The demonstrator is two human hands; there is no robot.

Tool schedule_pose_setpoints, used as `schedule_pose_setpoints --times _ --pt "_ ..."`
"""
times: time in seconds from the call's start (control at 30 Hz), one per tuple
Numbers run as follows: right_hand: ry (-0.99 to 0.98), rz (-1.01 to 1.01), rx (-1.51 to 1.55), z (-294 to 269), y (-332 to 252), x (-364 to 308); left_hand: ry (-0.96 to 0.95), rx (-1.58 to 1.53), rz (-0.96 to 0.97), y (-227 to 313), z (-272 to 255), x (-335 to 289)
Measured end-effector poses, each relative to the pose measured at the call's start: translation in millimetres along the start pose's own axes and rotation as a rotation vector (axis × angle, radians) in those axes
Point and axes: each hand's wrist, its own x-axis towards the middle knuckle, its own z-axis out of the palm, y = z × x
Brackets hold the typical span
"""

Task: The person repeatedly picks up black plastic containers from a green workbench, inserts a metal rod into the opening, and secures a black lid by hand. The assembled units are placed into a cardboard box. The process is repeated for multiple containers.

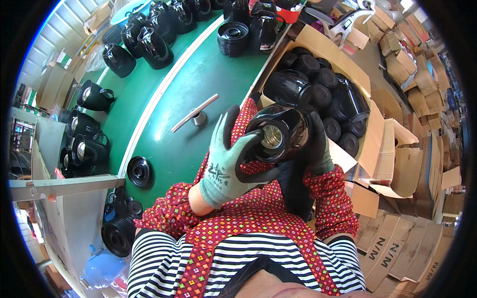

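Farthest to the left of the hands, several black jugs (94, 97) rest along the edge of the green table (169, 154). Nearer, level with the left wrist, a round black lid (139, 172) lies flat. Ahead of the hands and to their left, a group of more black pitchers (155, 47) stands on the table. Just beyond the left fingertips is a metal T-shaped piece (195, 113). The left hand (223, 166), in a pale green and dark glove, has its fingers spread, with the thumb and a finger about the near side of a shiny black vessel (294, 126). That vessel is between both hands, its round mouth turned toward the left one. Ahead of it stands a stack of black discs (233, 39). The right hand (319, 146), gloved too, curls around the vessel's right side, gripping it. Just beyond the right hand, an open carton (343, 57) holds round black parts (325, 78).
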Motion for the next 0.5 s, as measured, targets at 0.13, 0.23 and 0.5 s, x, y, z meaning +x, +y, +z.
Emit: schedule_pose_setpoints --times 0.13,0.23,0.5 --pt "0.088 -0.061 -0.139 22.0 25.1 -17.1 -0.029 -0.043 0.059 -5.5 -0.1 11.5" --pt "0.052 -0.296 -0.747 13.2 19.6 -27.4 -0.203 -0.014 0.082 -14.5 -25.4 25.9" --pt "-0.292 -0.893 -1.845 112.7 -37.7 -47.3 -0.397 0.066 0.114 -17.9 -48.9 27.8"
